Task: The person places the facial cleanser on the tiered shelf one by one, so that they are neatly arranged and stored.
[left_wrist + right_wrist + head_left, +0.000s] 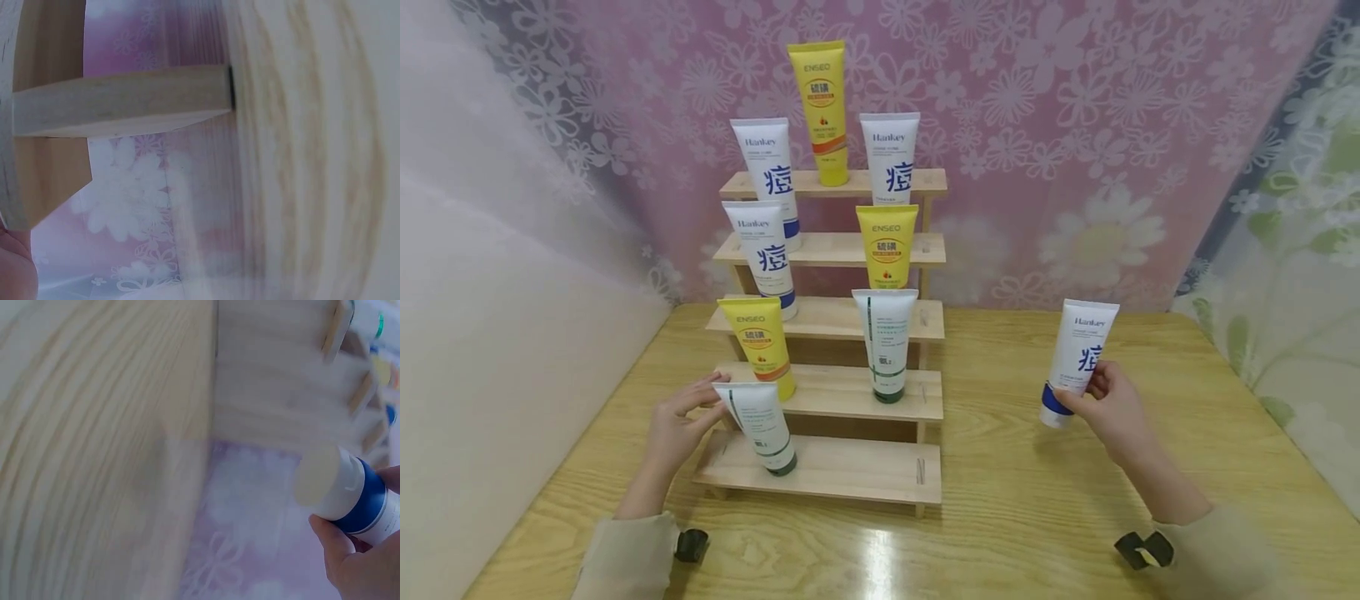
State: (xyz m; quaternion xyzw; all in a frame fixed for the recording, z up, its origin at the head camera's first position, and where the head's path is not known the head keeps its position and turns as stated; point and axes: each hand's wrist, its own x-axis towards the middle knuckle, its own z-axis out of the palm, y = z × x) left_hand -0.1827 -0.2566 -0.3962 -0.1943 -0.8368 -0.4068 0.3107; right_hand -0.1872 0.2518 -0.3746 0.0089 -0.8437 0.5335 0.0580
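Observation:
On the right, my right hand (1112, 412) grips a white Hankey squeeze tube (1086, 337) with a blue band, held upright above the table. In the right wrist view, its white cap (322, 478) points away from the fingers. My left hand (673, 421) holds the left end of a low step of the wooden tiered rack (865, 471), its fingertips partly hidden behind a white-and-green tube (763, 429) standing on the bottom step. The left wrist view shows part of that hand (15, 269) against the wood.
Several tubes stand on the upper steps: a yellow ENSEO tube (823, 108) on top, Hankey tubes (767, 162) below, and another white-and-green tube (887, 342) on the right. The rack stands on a wooden table (1015, 500) before a pink floral backdrop (1075, 125).

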